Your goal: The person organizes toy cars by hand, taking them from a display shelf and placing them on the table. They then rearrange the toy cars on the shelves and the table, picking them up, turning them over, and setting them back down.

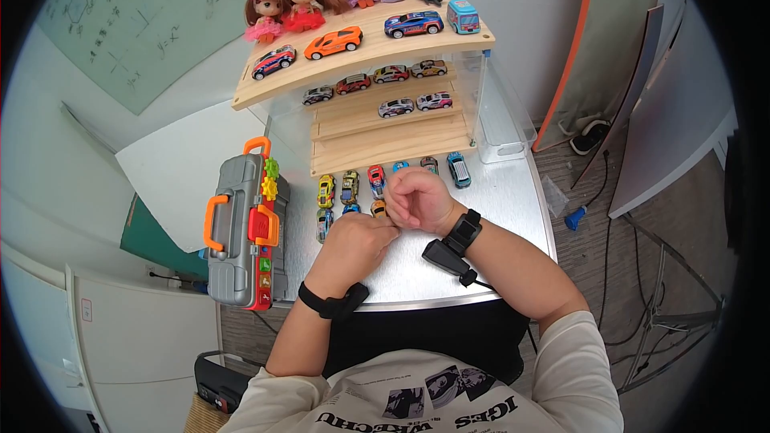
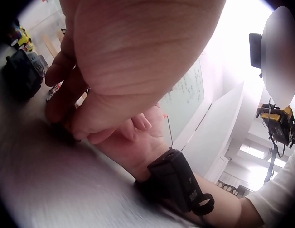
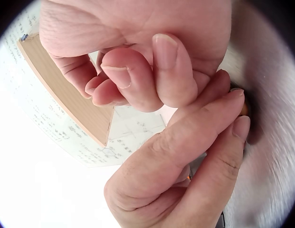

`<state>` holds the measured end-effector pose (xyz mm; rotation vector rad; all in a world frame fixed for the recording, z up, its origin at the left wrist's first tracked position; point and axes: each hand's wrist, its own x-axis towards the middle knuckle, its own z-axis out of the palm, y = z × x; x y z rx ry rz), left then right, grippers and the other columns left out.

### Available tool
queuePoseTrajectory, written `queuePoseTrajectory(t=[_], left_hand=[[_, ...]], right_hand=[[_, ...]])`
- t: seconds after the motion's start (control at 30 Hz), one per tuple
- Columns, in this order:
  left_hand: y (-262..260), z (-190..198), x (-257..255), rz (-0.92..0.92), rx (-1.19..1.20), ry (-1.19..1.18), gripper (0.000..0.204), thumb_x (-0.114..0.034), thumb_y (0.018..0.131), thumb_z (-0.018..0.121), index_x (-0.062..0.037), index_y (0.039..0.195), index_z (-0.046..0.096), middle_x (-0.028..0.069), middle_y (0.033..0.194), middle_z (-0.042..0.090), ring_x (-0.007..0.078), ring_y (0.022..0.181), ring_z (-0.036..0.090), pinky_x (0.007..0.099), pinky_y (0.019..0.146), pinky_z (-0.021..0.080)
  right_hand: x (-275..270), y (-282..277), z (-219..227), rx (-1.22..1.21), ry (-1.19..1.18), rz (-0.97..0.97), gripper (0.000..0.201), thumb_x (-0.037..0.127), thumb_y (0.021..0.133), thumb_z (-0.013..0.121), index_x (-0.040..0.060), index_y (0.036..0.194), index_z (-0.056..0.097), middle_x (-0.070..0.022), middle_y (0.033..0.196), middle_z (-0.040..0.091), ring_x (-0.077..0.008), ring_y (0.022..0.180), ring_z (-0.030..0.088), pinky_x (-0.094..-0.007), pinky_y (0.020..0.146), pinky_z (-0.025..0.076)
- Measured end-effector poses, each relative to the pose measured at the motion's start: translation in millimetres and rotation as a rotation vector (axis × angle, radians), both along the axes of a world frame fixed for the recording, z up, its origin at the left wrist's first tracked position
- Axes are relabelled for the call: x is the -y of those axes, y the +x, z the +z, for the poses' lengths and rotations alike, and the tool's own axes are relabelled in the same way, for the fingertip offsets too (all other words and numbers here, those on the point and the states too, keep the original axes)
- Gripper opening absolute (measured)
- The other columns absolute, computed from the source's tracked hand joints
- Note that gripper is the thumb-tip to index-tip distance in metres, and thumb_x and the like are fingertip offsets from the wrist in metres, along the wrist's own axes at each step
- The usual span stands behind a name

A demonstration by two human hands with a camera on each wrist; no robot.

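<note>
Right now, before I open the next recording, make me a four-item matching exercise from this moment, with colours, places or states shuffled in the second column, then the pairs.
1. Right hand
2. Small car at the left hand's fingertips
3. Toolbox
4. Bus

A. Yellow-orange
B. On top of the wooden shelf, right end
C. Fingers curled
D. Grey, orange-handled

Pairs: 1-C, 2-A, 3-D, 4-B

At least nine tabletop cars (image 1: 458, 169), six shelf cars (image 1: 391, 74), three top-board cars (image 1: 334, 43), one bus (image 1: 464, 18), one toolbox (image 1: 235, 232)
</note>
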<state>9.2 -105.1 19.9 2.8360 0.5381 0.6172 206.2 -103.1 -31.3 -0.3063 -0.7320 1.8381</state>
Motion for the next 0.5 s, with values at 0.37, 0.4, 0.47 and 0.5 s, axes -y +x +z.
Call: queuePoseTrajectory(t=[0.37,0.4,0.47,0.5], left_hand=[[-0.7,-1.2,-0.5,0.003,-0.008,-0.005,0.012,-0.004,0.077,0.074,-0.0075,0.088,0.076,0.0088,0.078,0.071,0.0301,0.069,0.068,0.0423,0.065,0.053],[-0.8,-1.2,-0.3,0.002,-0.001,-0.01,0.013,-0.003,0.077,0.074,-0.0072,0.089,0.076,0.009,0.079,0.071,0.0303,0.07,0.068,0.0423,0.066,0.053],[-0.9,-0.8,0.0,0.001,0.005,-0.016,0.013,-0.003,0.077,0.074,-0.0069,0.089,0.076,0.0091,0.08,0.072,0.0304,0.071,0.068,0.0423,0.066,0.053],[-0.8,-0.2,0.3,0.004,0.003,-0.021,0.014,-0.002,0.076,0.073,-0.0066,0.089,0.076,0.0092,0.081,0.072,0.0307,0.071,0.068,0.0423,0.066,0.054]], right_hand=[[2.0,-1.6,3.0,-0.024,-0.009,-0.013,0.03,0.014,0.092,0.052,0.0019,0.064,0.051,-0.0135,0.056,0.052,-0.0181,0.037,0.04,-0.0312,0.037,0.031],[1.9,-1.5,2.8,-0.024,-0.01,-0.012,0.03,0.014,0.092,0.052,0.0019,0.064,0.051,-0.0135,0.056,0.052,-0.0181,0.037,0.04,-0.0312,0.037,0.031],[1.7,-1.4,2.3,-0.016,-0.001,-0.015,0.03,0.014,0.092,0.052,0.0017,0.064,0.052,-0.0137,0.056,0.052,-0.0182,0.037,0.04,-0.0312,0.038,0.031],[1.6,-1.5,2.1,-0.016,-0.002,-0.014,0.03,0.014,0.092,0.052,0.0017,0.064,0.052,-0.0137,0.056,0.052,-0.0182,0.037,0.04,-0.0312,0.038,0.031]])
